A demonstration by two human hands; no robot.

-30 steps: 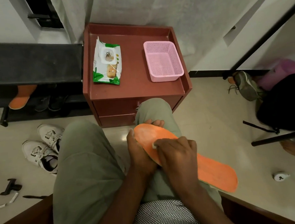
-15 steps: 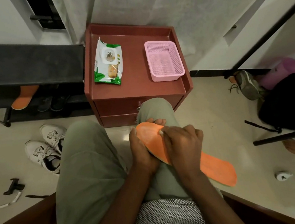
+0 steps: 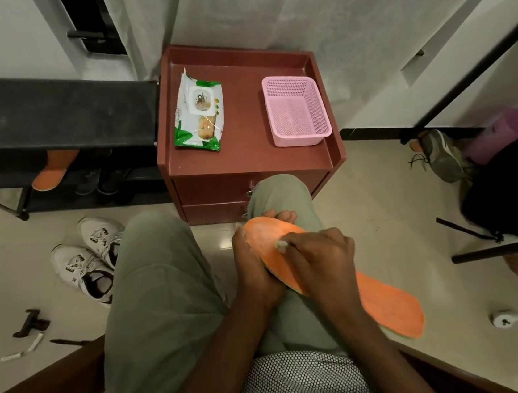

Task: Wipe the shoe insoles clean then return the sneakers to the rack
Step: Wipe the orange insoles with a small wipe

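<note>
While the person sits facing the cabinet, all places below are told from it.
Insole: orange, lying across the right thigh on the near side of the cabinet; its long axis runs slantwise, the toe end pointing up toward the cabinet's front, the heel end pointing away to the near right.
Left hand: fingers curled round the toe end, gripping it from beneath and the left edge.
Right hand: fingers clamped together on a small white wipe, pressing it on the insole's top face.
Sneakers: white pair on the floor, left of the cabinet's near corner.
Rack: black, touching the cabinet's left side; a second orange insole sticks out of it.
Surface: wipes pack at left, pink basket at right.
</note>
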